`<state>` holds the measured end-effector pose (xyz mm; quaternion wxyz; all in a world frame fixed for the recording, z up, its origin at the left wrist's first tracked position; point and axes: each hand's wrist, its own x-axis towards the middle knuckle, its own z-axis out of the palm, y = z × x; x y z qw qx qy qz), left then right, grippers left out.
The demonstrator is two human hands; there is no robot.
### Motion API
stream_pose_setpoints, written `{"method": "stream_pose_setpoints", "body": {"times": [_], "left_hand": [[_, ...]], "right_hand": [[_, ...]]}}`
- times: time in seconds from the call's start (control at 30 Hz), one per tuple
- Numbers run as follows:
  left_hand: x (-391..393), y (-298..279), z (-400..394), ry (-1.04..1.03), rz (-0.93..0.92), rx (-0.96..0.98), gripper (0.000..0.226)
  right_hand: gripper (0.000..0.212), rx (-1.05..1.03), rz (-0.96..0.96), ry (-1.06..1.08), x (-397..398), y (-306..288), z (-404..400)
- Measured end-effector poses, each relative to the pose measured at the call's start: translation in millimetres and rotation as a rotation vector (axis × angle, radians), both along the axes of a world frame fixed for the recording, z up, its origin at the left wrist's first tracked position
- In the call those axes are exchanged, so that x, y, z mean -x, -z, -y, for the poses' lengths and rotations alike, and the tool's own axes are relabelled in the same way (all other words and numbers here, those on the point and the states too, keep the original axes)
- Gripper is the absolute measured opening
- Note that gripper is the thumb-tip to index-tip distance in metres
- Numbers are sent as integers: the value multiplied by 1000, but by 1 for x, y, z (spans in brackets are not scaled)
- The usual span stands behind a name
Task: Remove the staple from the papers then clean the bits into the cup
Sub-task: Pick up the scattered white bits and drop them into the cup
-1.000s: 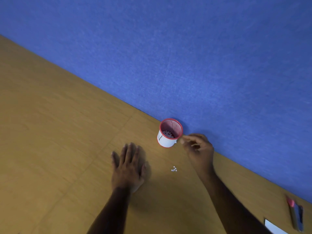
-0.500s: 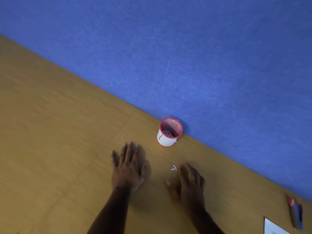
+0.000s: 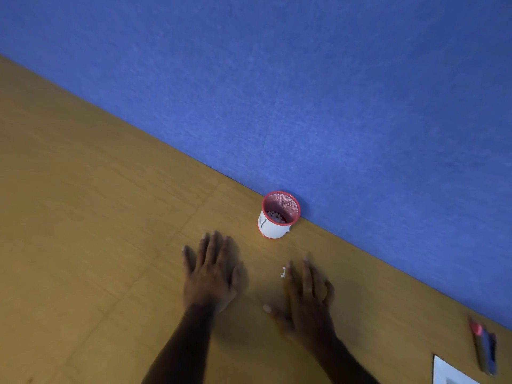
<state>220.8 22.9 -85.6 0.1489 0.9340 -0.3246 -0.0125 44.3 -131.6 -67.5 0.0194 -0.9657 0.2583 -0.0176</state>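
Note:
A white cup with a red rim (image 3: pixel 273 228) stands against the blue wall, with small white bits lying in its bottom. My left hand (image 3: pixel 210 273) rests flat on the wooden table (image 3: pixel 83 245), fingers spread, below and left of the cup. My right hand (image 3: pixel 307 297) lies flat and open to its right. A small cluster of white bits (image 3: pixel 283 272) sits on the table right at my right index fingertip. A corner of the white papers (image 3: pixel 448 374) shows at the bottom right edge.
A staple remover or pens in red and blue (image 3: pixel 484 347) lie near the wall at the far right. The blue wall (image 3: pixel 304 92) borders the table along a diagonal edge.
My right hand left the cup's rim, came down to the table and now lies flat beside the white bits. My left hand has stayed where it was.

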Motion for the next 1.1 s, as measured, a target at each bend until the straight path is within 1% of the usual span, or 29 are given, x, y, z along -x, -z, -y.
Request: {"method": "stream_pose_setpoints", "body": {"times": [0.1,0.17,0.2,0.3,0.47,0.6,0.63,0.8,0.97,1.07,1.1], "left_hand": [[0,0,0,2,2,3,70],[-1,1,0,2,1,1,70],[0,1,0,0,2,-5,71],[0,2,0,2,6,-1,71],[-1,1,1,0,10,6,70],[0,-1,0,1,16,1,70],[0,-1,0,1,17,3,70],[0,-4,1,-3,20,15,70],[0,-2,0,-1,18,15,70],[1,-2,0,-2,17,10,69],[1,-2,0,-4,15,4,69]], "right_hand": [[76,-68,176,67,-4,4,10],[62,-175,315,117,-9,6,18],[55,-219,352,124,-12,6,22],[43,-280,358,128,-20,7,30],[36,-346,306,170,-30,6,37],[12,-380,319,180,-34,2,38],[9,-383,314,179,-34,3,39],[8,-385,315,174,-35,2,41],[6,-282,305,81,-34,2,43],[25,-232,284,21,-34,4,44],[28,-214,283,0,-34,4,44]]}}
